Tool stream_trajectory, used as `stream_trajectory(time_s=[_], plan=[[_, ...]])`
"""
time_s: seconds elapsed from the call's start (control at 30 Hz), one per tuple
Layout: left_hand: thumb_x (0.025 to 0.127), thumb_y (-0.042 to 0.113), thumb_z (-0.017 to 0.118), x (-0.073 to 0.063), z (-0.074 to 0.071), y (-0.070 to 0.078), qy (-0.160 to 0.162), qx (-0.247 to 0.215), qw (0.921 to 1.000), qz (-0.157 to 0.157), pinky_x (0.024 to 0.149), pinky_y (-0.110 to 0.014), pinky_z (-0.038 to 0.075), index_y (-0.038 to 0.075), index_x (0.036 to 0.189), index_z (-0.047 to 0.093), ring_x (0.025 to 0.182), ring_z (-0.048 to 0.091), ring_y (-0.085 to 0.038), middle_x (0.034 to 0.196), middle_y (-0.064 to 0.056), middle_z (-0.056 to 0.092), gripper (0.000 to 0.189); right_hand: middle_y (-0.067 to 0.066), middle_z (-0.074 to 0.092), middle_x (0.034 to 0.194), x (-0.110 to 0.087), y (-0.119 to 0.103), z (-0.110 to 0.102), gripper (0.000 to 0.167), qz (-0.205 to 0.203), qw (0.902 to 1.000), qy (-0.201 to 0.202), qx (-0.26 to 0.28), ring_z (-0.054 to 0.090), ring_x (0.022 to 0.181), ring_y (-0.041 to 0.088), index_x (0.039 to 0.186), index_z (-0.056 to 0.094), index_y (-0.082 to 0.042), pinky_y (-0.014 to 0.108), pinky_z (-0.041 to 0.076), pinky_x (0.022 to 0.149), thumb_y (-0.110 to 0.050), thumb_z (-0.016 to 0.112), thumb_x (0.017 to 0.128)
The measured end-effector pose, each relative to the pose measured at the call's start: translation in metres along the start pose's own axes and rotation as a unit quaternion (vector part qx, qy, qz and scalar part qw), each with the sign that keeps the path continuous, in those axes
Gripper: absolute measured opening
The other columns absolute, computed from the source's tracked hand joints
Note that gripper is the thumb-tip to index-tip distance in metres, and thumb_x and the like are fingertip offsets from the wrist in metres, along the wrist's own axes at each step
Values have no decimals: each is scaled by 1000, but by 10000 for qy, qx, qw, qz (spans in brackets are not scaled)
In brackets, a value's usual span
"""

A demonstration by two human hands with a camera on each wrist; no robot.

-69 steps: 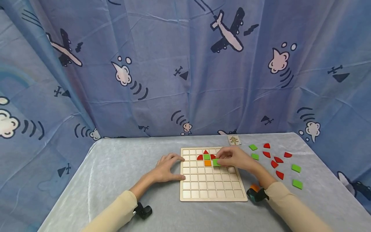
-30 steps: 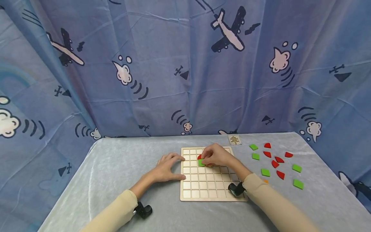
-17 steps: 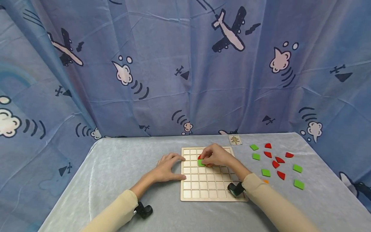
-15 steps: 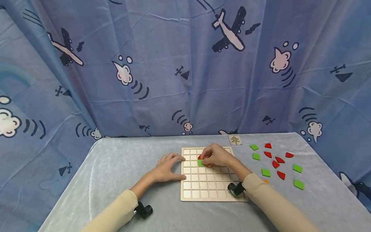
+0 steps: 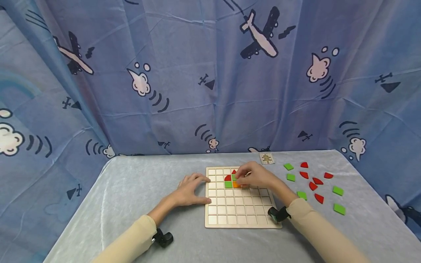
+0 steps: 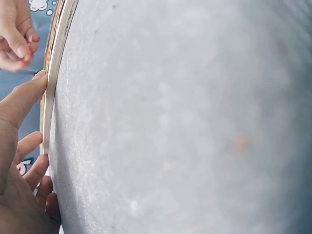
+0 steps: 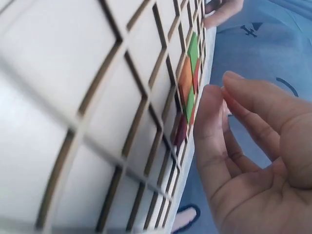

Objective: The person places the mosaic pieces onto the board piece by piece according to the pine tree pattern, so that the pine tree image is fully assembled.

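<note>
A pale wooden grid board lies on the table. My left hand rests at its left edge, thumb and fingertips touching the rim. My right hand is over the board's upper middle, thumb and index tips close together with nothing seen between them in the right wrist view. Set in the grid are a green square tile, an orange square tile, another green tile, a red quarter-round tile and a red triangle tile. A dark red tile shows in the right wrist view; my hand hides it in the head view.
Right of the board lie loose green square tiles and several red quarter-round tiles. A small pattern card with a tree picture is behind the board. A blue printed curtain hangs behind the table.
My right hand brought a green tile leftward to the cell left of the orange one, let go of it there and moved back right. My left hand stays put.
</note>
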State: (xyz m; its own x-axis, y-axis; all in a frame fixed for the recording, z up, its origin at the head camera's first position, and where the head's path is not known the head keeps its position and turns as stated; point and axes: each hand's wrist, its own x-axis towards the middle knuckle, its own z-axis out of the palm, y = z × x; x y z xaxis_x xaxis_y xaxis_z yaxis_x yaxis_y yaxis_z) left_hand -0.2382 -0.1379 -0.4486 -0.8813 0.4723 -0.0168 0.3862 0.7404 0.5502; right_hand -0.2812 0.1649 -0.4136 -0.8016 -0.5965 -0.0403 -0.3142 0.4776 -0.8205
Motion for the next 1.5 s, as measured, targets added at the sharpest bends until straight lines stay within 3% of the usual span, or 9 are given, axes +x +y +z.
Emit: stream_trajectory(time_s=[0.27, 0.67, 1.0, 1.2, 1.5], plan=[[77, 52, 79, -1, 0, 0, -11, 11, 10000, -27, 106, -58, 32, 25, 137, 54, 129, 40, -30, 146, -2, 46, 70, 15, 72, 109, -24, 12, -24, 19, 372, 9990, 230, -115, 63, 91, 18, 105, 72, -3, 31, 53, 78, -15, 72, 90], [77, 53, 79, 0, 2, 1, -13, -5, 10000, -38, 106, -57, 32, 27, 138, 54, 129, 40, -30, 146, 0, 46, 70, 20, 67, 115, -65, 33, -54, 31, 909, 9949, 363, 250, 67, 86, 17, 113, 68, 1, 33, 57, 77, -19, 71, 91], [77, 53, 79, 1, 2, -1, -4, 20, 10000, -24, 106, -57, 33, 27, 137, 55, 128, 41, -30, 146, -1, 46, 70, 10, 72, 111, -100, 50, -77, 30, 1152, 9901, 608, -519, 61, 96, 16, 112, 71, -6, 22, 53, 80, -26, 72, 90], [77, 53, 79, 0, 2, 0, -20, 6, 10000, -54, 107, -57, 32, 28, 137, 54, 129, 40, -30, 146, -1, 46, 69, 12, 69, 115, -114, 58, -85, 36, 1394, 9882, 503, -394, 62, 95, 16, 118, 67, -5, 23, 54, 78, -28, 71, 91], [77, 53, 79, 0, 2, 1, -10, -29, 10000, -51, 106, -56, 32, 28, 137, 54, 128, 39, -29, 146, 0, 46, 70, 11, 72, 111, -130, 68, -91, 39, 1371, 9881, 451, -532, 64, 92, 9, 118, 67, -2, 20, 53, 78, -28, 74, 89]])
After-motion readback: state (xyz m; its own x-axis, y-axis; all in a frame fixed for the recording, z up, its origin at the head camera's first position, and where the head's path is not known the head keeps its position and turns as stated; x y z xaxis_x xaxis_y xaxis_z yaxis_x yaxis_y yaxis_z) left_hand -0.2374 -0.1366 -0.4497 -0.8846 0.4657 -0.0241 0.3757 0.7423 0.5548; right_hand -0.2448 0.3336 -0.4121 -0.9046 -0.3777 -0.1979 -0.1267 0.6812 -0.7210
